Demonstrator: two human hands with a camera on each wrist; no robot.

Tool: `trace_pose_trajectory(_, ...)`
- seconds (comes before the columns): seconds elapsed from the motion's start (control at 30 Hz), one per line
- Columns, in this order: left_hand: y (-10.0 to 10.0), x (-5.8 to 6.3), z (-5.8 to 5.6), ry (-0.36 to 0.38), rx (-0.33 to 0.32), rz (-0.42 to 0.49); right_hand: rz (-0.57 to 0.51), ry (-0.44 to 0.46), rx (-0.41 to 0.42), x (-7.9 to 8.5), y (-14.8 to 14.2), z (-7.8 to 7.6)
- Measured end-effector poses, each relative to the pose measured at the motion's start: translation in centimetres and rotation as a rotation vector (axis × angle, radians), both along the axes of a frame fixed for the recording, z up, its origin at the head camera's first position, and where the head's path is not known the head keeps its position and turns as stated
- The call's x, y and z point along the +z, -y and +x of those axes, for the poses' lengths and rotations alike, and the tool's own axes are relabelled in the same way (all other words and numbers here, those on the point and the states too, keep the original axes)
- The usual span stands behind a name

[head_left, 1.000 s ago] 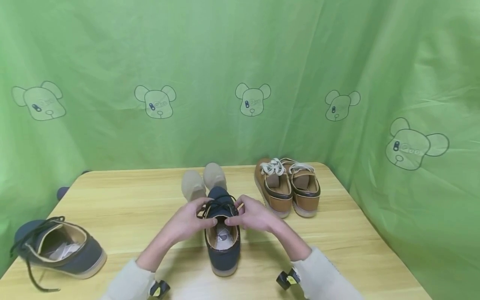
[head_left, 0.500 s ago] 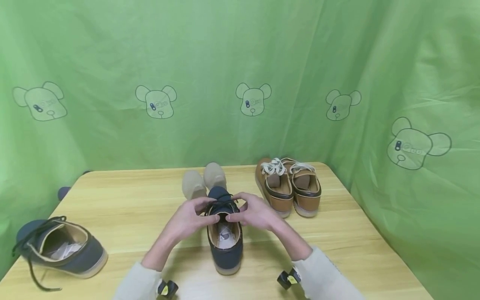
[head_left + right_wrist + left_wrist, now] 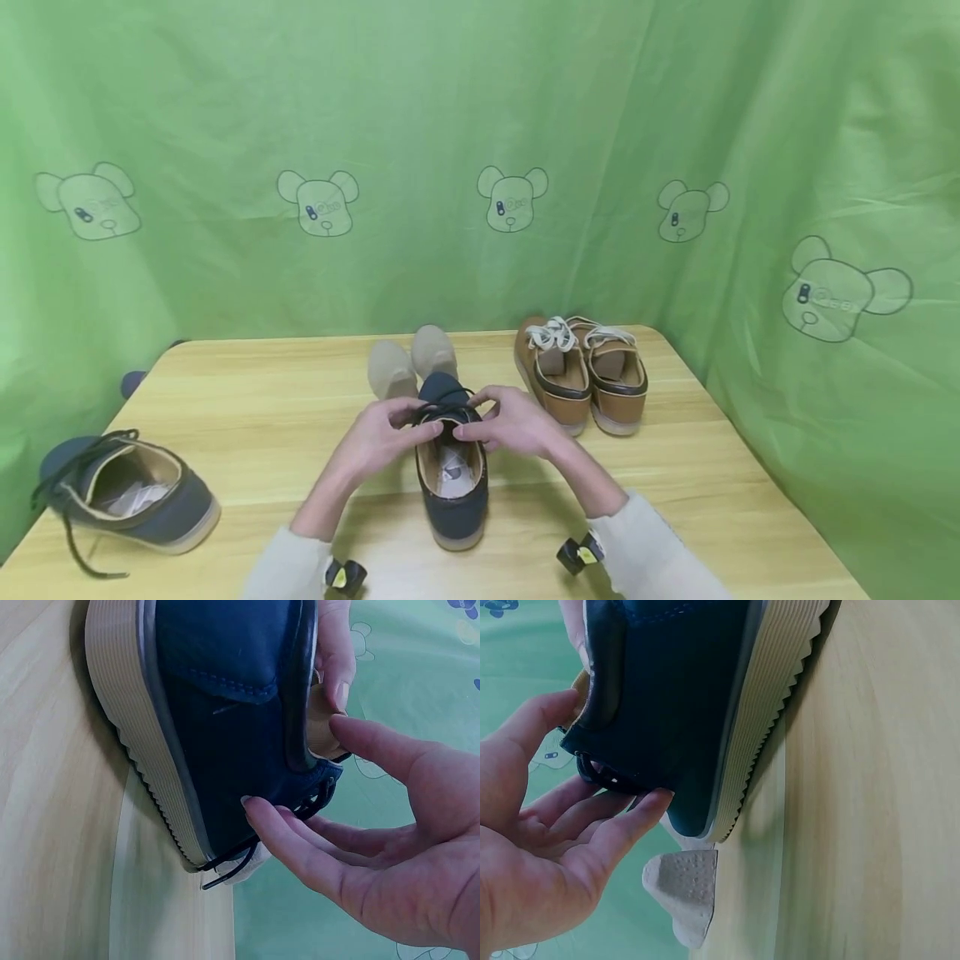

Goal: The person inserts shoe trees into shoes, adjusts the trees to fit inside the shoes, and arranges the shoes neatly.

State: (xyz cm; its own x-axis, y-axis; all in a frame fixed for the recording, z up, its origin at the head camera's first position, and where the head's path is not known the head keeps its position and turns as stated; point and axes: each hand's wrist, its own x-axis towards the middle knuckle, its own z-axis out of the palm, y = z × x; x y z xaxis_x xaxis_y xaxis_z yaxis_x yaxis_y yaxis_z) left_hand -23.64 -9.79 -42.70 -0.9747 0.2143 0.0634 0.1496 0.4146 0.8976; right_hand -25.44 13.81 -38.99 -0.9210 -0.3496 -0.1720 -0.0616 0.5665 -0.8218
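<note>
A navy lace-up shoe (image 3: 457, 508) stands on the table in the head view, toe pointing away from me. Its dark laces (image 3: 442, 408) are loosely in place over the tongue. My left hand (image 3: 382, 433) grips the left side of the lacing, thumb at the mouth of the shoe and fingers outside. On the other side, my right hand (image 3: 510, 423) holds the shoe in the same way. Both wrist views show the thumbs at the opening and the fingers touching the upper near the laces. The matching navy shoe (image 3: 153, 500) lies at far left, laces trailing.
Two beige rounded toe-shaped pieces (image 3: 392, 367) stand just beyond the held shoe. Brown shoes (image 3: 558, 400) with white laces stand side by side at back right. The wooden table (image 3: 262, 383) is bordered by a green curtain (image 3: 412, 267).
Both thumbs have shifted slightly toward the toe along the shoe's opening. The left hand has moved a little to the right. The shoe stays between both hands.
</note>
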Motion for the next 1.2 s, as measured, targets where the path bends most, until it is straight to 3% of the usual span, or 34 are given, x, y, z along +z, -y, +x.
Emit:
trace_pose_trajectory(0.3,-0.02,0.07,-0.12,-0.002,0.043,-0.007,-0.036,0.025,0.013,-0.20,-0.19,-0.17)
trace_pose_trajectory(0.73,0.10,-0.65,-0.32,0.044,-0.002,0.057,-0.027,0.042,0.031,-0.30,-0.35,-0.45)
trace_pose_trajectory(1.2,0.76,-0.01,-0.11,0.086,-0.019,0.040,-0.045,0.065,0.075,-0.25,-0.16,-0.23)
